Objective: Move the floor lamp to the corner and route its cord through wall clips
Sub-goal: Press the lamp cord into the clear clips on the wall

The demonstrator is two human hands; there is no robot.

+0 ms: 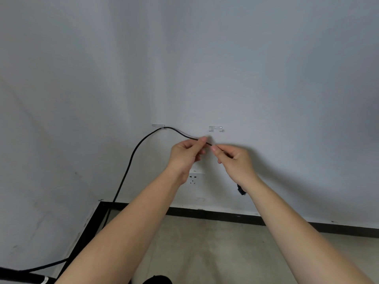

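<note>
A black lamp cord (131,158) rises from the floor at the lower left and passes through a clear wall clip (158,126). From there it dips right to my hands. My left hand (185,153) pinches the cord just below and left of a second clear wall clip (215,128), which holds nothing. My right hand (233,158) pinches the cord right beside the left one. The cord's black plug end (241,190) hangs below my right wrist. A black lamp pole (22,278) lies at the bottom left edge.
A white wall socket (193,178) sits on the wall below my hands, partly hidden by my left wrist. A black skirting board (215,214) runs along the wall's foot and turns at the corner on the left. The floor (205,249) is beige.
</note>
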